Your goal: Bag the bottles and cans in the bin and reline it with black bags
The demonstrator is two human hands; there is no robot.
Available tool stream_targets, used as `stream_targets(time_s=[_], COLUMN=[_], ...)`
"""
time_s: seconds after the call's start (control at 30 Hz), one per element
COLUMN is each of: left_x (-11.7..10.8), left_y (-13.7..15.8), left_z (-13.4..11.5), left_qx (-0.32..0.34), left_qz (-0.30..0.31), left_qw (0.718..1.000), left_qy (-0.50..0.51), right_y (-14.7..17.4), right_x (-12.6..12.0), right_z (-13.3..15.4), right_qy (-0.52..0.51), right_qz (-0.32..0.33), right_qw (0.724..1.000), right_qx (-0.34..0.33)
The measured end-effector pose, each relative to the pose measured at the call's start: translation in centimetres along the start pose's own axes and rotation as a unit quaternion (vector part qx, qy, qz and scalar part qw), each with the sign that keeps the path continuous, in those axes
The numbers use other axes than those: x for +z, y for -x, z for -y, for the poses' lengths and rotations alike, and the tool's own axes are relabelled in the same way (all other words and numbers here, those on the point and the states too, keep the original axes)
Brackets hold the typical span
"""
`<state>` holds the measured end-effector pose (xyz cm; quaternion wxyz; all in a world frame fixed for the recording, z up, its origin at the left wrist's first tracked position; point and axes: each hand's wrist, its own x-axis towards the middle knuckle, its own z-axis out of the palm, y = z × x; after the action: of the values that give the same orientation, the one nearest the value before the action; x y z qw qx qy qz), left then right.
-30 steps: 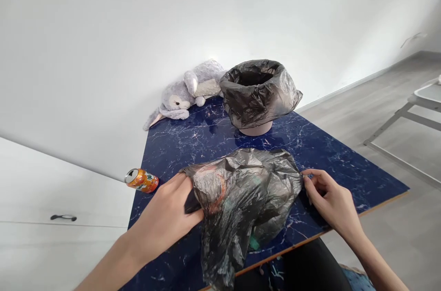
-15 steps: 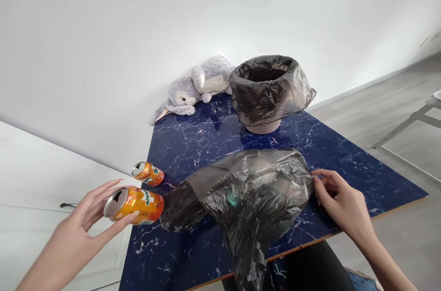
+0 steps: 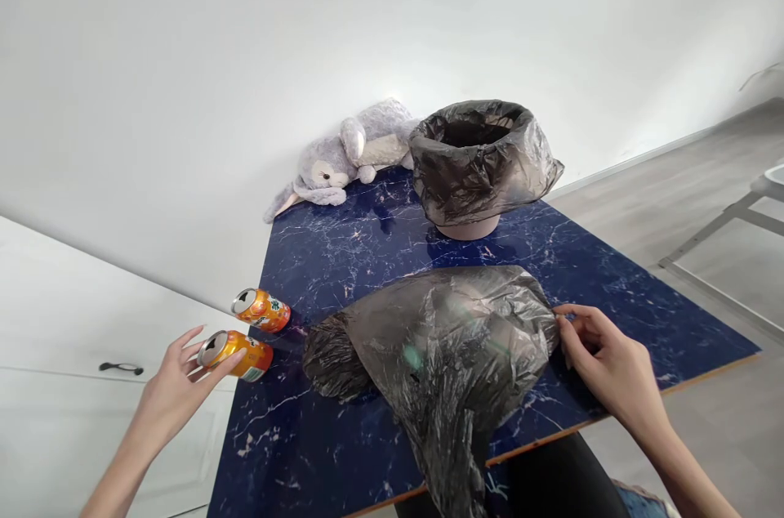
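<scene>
An orange soda can, its top opened, is held by my left hand between thumb and fingers at the table's left edge. Just behind it stands a second orange can, also opened. My right hand pinches the right end of a dark, see-through plastic bag. That bag lies spread over the table, crumpled on its left, with part of it hanging over the front edge. Farther back stands a bin lined with another black bag folded over its rim.
A grey plush rabbit lies against the wall at the back of the blue marbled table. To the left is a white cabinet with a dark handle. A metal-legged chair or stand is at the right.
My left hand has lowered its can away from me, onto or close above the table beside the other can. The bag's crumpled left part has shifted slightly right; my right hand stays put.
</scene>
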<state>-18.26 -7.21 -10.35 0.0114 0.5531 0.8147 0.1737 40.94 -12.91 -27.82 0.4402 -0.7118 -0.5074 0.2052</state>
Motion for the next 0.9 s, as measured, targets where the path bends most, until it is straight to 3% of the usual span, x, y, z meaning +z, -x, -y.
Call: stream_targets(time_s=[0.17, 0.37, 0.47, 0.53, 0.57, 0.63, 0.67, 0.73, 0.77, 0.9], left_x=[0.6, 1.9, 2.9, 3.6, 4.1, 5.0, 5.4, 6.3, 6.7, 8.3], left_y=[0.1, 0.2, 1.9, 4.1, 5.5, 8.1, 9.3, 11.2, 11.8, 12.2], left_z=[-1.0, -1.3, -2.1, -3.3, -4.1, -5.9, -6.9, -8.8, -9.7, -13.0], left_qx=[-0.035, -0.026, 0.086, 0.183, 0.210, 0.277, 0.326, 0.441, 0.467, 0.486], left_qz=[0.060, 0.045, -0.096, -0.219, -0.231, -0.178, -0.102, 0.064, 0.115, 0.193], left_qw=[0.996, 0.996, 0.990, 0.958, 0.949, 0.943, 0.939, 0.895, 0.876, 0.852], left_qy=[0.052, 0.076, 0.061, 0.041, 0.040, 0.042, 0.035, 0.022, 0.020, 0.040], right_y=[0.0, 0.0, 0.0, 0.0, 0.0, 0.0, 0.0, 0.0, 0.0, 0.0], right_x=[0.0, 0.0, 0.0, 0.0, 0.0, 0.0, 0.1, 0.1, 0.1, 0.0], right_z=[-0.1, 0.1, 0.3, 0.4, 0.4, 0.3, 0.2, 0.1, 0.1, 0.1], right_qy=[0.003, 0.000, 0.001, 0.003, 0.005, 0.008, 0.011, 0.014, 0.016, 0.010], right_qz=[0.002, -0.002, -0.004, -0.007, -0.007, -0.009, -0.010, -0.008, -0.007, -0.002], right_qw=[1.000, 1.000, 1.000, 1.000, 1.000, 1.000, 1.000, 1.000, 1.000, 1.000], right_qx=[-0.002, -0.005, -0.006, -0.008, -0.009, -0.009, -0.009, -0.008, -0.007, -0.003])
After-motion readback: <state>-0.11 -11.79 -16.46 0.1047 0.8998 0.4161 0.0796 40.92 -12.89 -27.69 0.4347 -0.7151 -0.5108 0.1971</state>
